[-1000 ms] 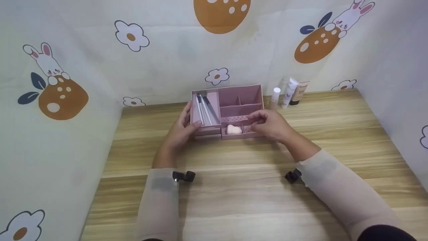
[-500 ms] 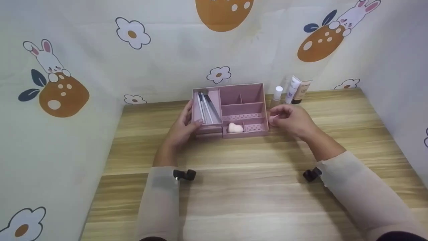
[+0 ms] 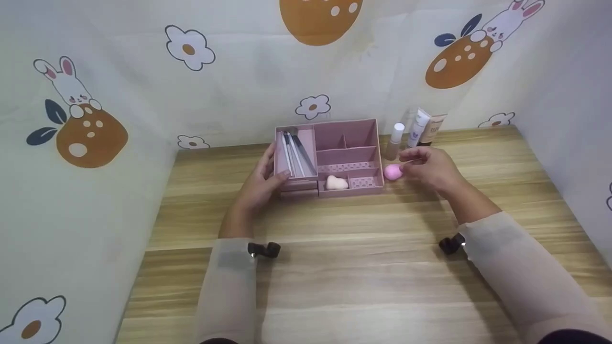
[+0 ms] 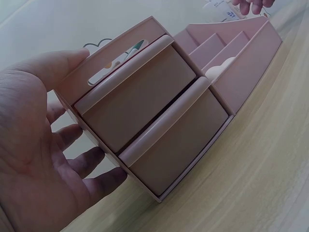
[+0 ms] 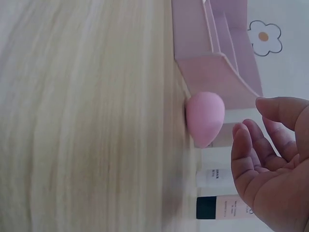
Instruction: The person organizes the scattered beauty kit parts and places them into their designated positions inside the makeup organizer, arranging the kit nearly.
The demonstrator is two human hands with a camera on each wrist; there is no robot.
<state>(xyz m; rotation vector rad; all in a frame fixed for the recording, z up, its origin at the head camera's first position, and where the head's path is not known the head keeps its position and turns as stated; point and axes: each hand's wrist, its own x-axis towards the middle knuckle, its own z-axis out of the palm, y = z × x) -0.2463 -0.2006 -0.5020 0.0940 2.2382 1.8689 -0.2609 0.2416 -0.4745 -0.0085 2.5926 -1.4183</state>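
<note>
A pink makeup organizer (image 3: 351,192) stands on the table near the back wall. My left hand (image 3: 258,188) holds its left side, thumb over the front rim and fingers along the side wall. Two drawers (image 4: 145,96) in its front are pushed in, as the left wrist view shows. Makeup brushes (image 3: 296,155) lie in the top left tray, and a pale sponge (image 3: 336,183) sits in a front compartment. On the table just right of the organizer is a pink makeup sponge (image 5: 205,118). My right hand (image 5: 277,164) hovers beside it, fingers loosely bent around nothing.
Behind the right hand, a white-capped bottle (image 3: 394,142), a white tube (image 3: 418,129) and a beige tube (image 3: 434,128) with a dark cap stand upright by the back wall. Patterned sheeting (image 3: 248,81) encloses the table (image 3: 334,267) at the back and sides.
My right hand has moved from the organizer's front right compartment to the table on its right, let go of the pink makeup sponge there and drawn slightly away. The left hand keeps its hold.
</note>
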